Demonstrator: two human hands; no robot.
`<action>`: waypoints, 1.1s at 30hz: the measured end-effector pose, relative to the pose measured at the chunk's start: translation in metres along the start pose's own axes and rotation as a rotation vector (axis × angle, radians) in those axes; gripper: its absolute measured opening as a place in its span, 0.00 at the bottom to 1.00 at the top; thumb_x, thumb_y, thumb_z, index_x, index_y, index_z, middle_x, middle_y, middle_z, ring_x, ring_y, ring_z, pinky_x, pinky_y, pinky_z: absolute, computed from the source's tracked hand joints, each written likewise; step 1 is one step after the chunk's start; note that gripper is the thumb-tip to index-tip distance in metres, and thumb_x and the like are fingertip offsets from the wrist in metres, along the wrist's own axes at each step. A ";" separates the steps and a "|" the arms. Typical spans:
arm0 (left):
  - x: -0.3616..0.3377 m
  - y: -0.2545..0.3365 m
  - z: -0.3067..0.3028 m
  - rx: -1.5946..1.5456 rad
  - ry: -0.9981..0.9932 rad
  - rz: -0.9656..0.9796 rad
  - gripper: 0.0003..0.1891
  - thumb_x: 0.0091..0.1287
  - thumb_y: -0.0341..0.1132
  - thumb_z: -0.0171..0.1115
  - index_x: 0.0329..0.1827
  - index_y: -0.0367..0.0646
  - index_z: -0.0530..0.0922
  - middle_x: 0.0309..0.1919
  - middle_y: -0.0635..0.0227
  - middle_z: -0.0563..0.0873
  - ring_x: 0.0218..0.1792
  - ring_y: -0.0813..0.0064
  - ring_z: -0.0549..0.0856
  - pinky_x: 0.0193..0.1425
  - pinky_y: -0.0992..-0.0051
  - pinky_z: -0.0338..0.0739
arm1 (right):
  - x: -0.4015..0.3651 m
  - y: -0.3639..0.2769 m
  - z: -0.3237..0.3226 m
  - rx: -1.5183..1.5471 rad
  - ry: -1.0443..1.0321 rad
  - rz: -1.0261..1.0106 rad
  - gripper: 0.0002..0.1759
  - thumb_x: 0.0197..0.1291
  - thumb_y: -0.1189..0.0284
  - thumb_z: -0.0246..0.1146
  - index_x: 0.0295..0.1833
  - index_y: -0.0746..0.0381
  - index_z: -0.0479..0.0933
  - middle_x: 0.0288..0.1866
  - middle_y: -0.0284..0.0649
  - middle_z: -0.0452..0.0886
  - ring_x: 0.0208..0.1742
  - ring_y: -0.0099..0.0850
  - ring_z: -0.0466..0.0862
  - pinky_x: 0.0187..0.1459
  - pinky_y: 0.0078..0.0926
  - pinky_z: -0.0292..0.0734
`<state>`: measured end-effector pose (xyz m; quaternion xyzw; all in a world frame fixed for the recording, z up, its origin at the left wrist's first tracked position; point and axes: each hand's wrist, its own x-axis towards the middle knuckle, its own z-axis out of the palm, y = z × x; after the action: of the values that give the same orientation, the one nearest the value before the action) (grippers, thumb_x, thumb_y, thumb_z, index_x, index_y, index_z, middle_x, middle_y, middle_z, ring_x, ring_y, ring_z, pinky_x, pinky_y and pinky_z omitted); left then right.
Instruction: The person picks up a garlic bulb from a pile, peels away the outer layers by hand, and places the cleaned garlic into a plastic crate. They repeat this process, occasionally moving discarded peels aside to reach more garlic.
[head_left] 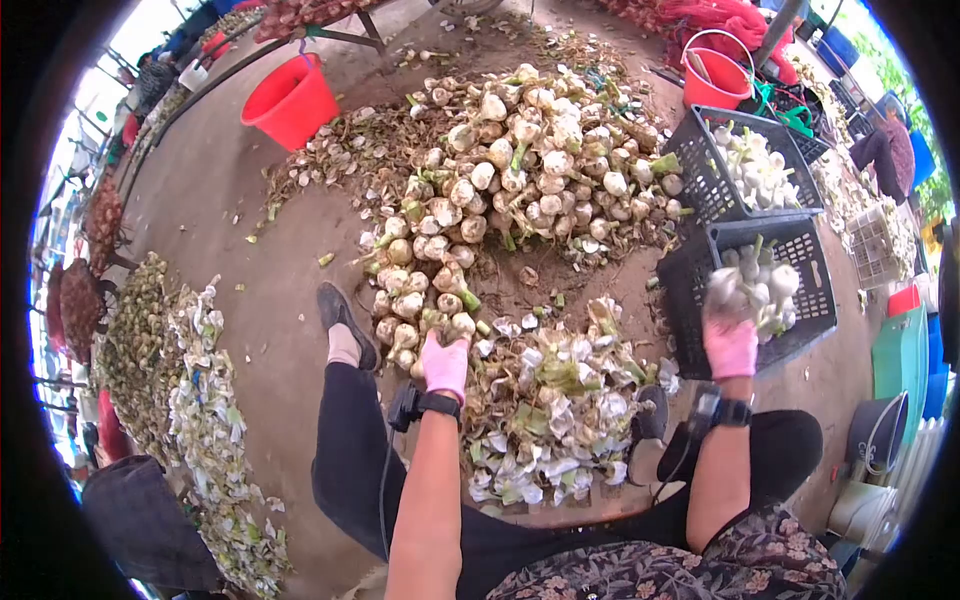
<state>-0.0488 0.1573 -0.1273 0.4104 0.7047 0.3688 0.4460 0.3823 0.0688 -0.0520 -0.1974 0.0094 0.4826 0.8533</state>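
My left hand (445, 363), in a pink glove, has its fingers closed around a dirty garlic bulb (461, 325) at the near edge of a large heap of garlic (545, 160). Over the front black crate (693, 305) is my right hand (730, 345), also in a pink glove. It grips a garlic bulb (733, 290), smeared by motion, beside the cleaner, whiter bulbs (778, 285) inside. Between my legs lies a pile of peeled skins and leaf scraps (550, 410).
Behind the front crate stands another black crate (705, 165) holding white garlic. Red buckets stand at the upper left (290, 103) and upper right (716, 80). A strip of garlic skins (205, 390) runs along the left floor. A dark grey bucket (878, 432) is at right.
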 end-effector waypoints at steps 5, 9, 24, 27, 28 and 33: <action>0.092 -0.017 0.040 0.483 0.058 0.137 0.29 0.48 0.37 0.70 0.54 0.38 0.73 0.46 0.48 0.80 0.49 0.49 0.80 0.54 0.60 0.74 | -0.058 0.113 0.020 -1.350 -0.221 0.675 0.16 0.58 0.79 0.60 0.53 0.65 0.78 0.49 0.41 0.83 0.49 0.29 0.82 0.54 0.25 0.75; 0.130 -0.001 0.060 0.718 0.064 0.056 0.34 0.52 0.40 0.69 0.63 0.40 0.67 0.52 0.44 0.78 0.54 0.49 0.78 0.58 0.59 0.72 | -0.083 0.166 0.002 -1.535 -0.466 0.795 0.22 0.53 0.87 0.58 0.56 0.64 0.77 0.50 0.40 0.83 0.51 0.27 0.81 0.56 0.25 0.74; -0.037 0.035 0.066 -1.073 -0.379 -0.420 0.24 0.64 0.24 0.55 0.64 0.41 0.63 0.55 0.57 0.75 0.55 0.61 0.76 0.63 0.60 0.72 | -0.099 0.191 0.015 -1.025 -0.283 0.317 0.39 0.54 0.77 0.67 0.70 0.67 0.57 0.64 0.44 0.70 0.66 0.32 0.69 0.66 0.28 0.64; -0.103 0.059 0.057 -0.985 -0.408 -0.420 0.28 0.62 0.26 0.61 0.65 0.44 0.61 0.55 0.59 0.75 0.55 0.63 0.77 0.62 0.63 0.73 | -0.110 0.184 0.038 -1.048 -0.252 0.270 0.31 0.57 0.76 0.66 0.65 0.66 0.64 0.58 0.41 0.74 0.58 0.27 0.74 0.60 0.26 0.69; -0.117 0.059 0.051 -0.916 -0.426 -0.308 0.31 0.59 0.23 0.64 0.66 0.43 0.61 0.54 0.59 0.76 0.54 0.65 0.78 0.59 0.66 0.74 | -0.116 0.178 0.045 -1.028 -0.234 0.292 0.29 0.58 0.74 0.67 0.63 0.66 0.65 0.56 0.40 0.76 0.56 0.27 0.74 0.59 0.26 0.69; -0.161 0.077 0.026 -0.517 -0.344 0.227 0.39 0.50 0.17 0.70 0.65 0.35 0.58 0.51 0.59 0.77 0.51 0.71 0.79 0.55 0.74 0.76 | -0.147 0.159 0.083 -0.876 -0.253 0.360 0.25 0.59 0.69 0.67 0.59 0.67 0.70 0.50 0.37 0.78 0.53 0.26 0.75 0.57 0.25 0.68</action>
<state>0.0369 0.0450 -0.0155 0.4158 0.4516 0.5083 0.6039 0.1577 0.0497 0.0026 -0.4729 -0.2640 0.6012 0.5875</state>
